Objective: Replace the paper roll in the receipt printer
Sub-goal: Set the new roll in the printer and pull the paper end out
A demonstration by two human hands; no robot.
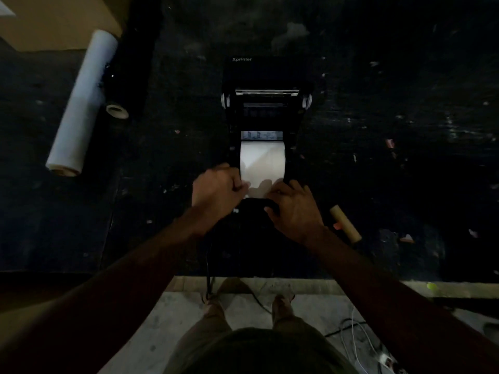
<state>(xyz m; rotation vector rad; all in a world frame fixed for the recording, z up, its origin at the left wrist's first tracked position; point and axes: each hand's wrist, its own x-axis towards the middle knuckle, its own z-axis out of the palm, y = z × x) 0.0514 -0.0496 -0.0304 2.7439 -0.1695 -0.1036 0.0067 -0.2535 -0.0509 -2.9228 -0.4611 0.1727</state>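
Observation:
A black receipt printer (266, 109) stands on the dark table with its lid swung open away from me. A white paper roll (262, 160) sits in its bay. My left hand (217, 190) is closed at the roll's near left corner, pinching the loose paper end. My right hand (293, 205) rests at the near right corner, fingers on the paper end and the printer's front edge. A bare brown cardboard core (345, 224) lies on the table just right of my right wrist.
A long white roll (82, 103) and a black roll with a pale core (127, 74) lie at the far left, beside a cardboard box (62, 20). A black cable (208, 265) drops over the table's near edge. Below are the floor, cables (356, 344) and my legs.

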